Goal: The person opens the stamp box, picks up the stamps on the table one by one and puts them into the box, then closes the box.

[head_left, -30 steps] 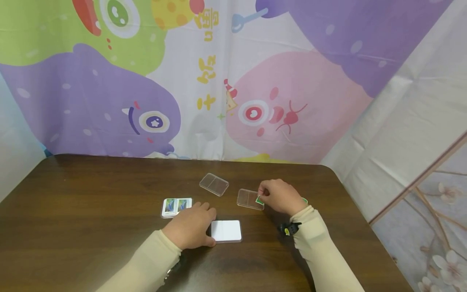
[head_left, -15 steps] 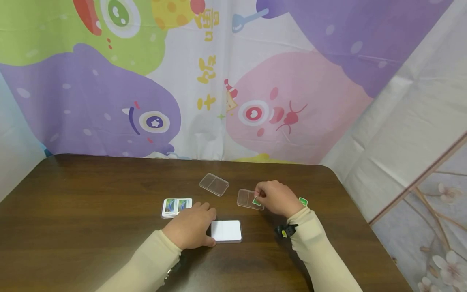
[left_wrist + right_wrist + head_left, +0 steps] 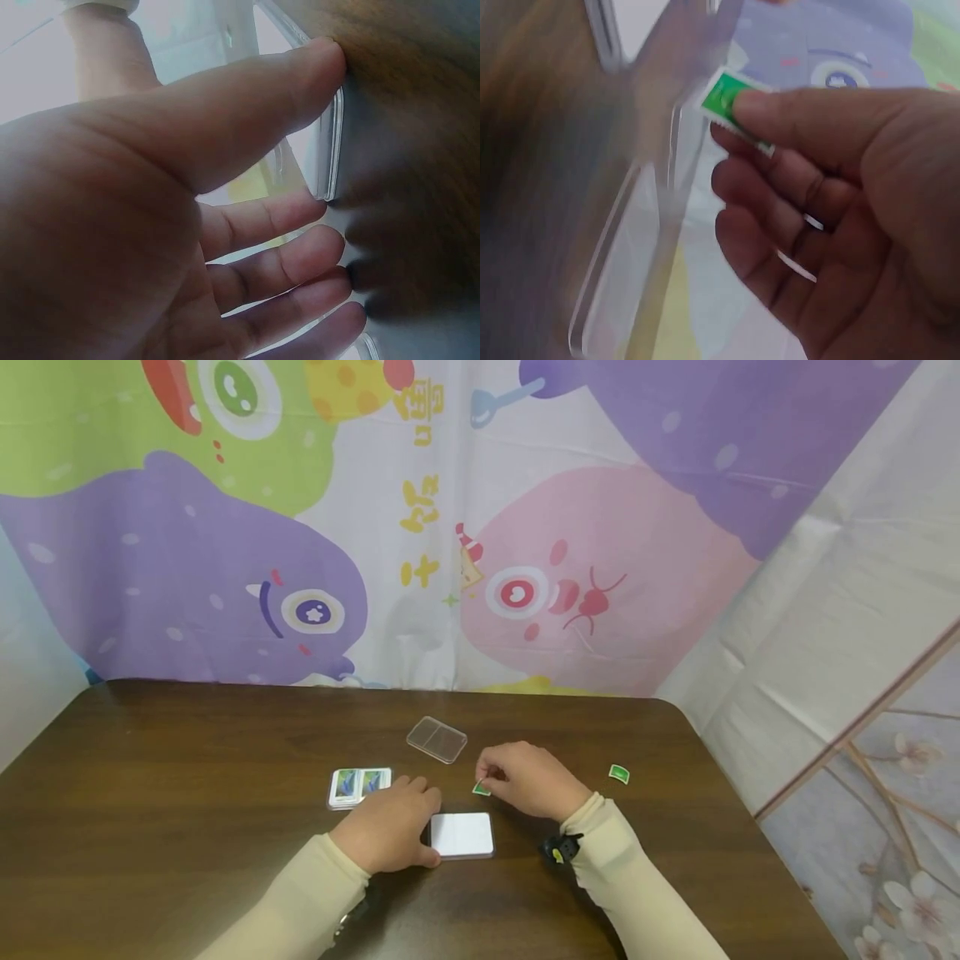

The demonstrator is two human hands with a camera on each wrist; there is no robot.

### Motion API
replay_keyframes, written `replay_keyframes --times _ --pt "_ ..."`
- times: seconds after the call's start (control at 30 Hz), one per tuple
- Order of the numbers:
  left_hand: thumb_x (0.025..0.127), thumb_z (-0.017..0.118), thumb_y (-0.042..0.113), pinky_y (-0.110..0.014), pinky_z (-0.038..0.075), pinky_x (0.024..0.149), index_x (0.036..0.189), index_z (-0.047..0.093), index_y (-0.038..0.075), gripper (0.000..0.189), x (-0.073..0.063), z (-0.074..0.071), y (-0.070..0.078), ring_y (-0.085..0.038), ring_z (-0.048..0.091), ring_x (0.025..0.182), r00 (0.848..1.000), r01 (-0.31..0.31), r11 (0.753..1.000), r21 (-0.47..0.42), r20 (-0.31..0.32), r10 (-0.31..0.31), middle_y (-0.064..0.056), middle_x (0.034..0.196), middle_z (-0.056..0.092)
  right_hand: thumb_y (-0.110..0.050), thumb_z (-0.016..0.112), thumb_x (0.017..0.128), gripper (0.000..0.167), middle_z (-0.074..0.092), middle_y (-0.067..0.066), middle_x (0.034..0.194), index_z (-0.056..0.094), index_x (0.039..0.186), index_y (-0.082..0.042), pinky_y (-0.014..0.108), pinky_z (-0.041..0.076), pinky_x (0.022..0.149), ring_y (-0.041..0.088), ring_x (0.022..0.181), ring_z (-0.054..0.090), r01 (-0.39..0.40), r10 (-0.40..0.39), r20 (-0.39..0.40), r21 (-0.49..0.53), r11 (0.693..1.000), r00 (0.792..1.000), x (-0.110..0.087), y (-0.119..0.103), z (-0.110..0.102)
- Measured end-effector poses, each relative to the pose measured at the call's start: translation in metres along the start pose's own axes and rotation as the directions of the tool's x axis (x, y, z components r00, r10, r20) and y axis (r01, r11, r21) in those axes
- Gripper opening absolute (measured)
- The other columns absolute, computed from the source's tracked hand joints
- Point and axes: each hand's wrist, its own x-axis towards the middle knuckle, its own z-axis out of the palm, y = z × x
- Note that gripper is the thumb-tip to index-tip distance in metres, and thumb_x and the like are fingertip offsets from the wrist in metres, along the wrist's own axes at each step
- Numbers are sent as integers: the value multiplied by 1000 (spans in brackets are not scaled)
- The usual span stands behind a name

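My left hand [image 3: 386,827] rests at the left end of a clear flat case with a white insert [image 3: 462,835]. In the left wrist view the thumb and index fingertip hold that case's two corners; the other fingers reach forward. Beyond the case, my right hand [image 3: 528,781] pinches a small green stamp with a white border [image 3: 724,94] between thumb and index finger, above the table. A second green stamp [image 3: 619,774] lies to the right. Left of my left hand sits a clear case holding two blue-and-green pictures [image 3: 360,787], partly covered by the fingers.
An unfilled clear case half [image 3: 437,740] lies behind the hands. Another clear case piece [image 3: 604,262] shows in the right wrist view, hidden behind the right hand in the head view. A printed cloth [image 3: 300,527] hangs behind the brown table [image 3: 187,727].
My right hand has moved left and slightly nearer with the green stamp, from over the right-hand clear case toward the white-insert case. The second stamp has come into full sight. The left hand stays put.
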Motion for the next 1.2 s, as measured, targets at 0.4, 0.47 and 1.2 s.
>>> replay_keyframes --times 0.4,0.47,1.2 --pt "71 95 38 -46 55 81 112 66 1 62 -1 0 1 -27 57 95 1000 3 1000 -31 -9 -4 -9 100 61 -9 72 97 9 66 -12 85 69 92 -15 18 52 74 -3 78 57 186 -243 176 287 940 954 8 -27 24" --pt "71 95 37 -46 55 80 110 66 2 60 -1 0 1 -27 57 94 1000 1 999 -35 -11 -1 -8 99 61 -8 72 97 9 66 -12 85 69 91 -15 17 52 73 -3 78 58 181 -246 192 303 936 950 9 -29 27" --pt "70 95 38 -47 55 85 109 65 4 60 0 1 -1 -27 58 97 1000 14 999 -50 -4 -14 -9 103 62 -19 79 92 10 60 -9 96 69 94 -18 20 48 77 5 88 54 193 -188 157 -14 981 970 9 -33 34"
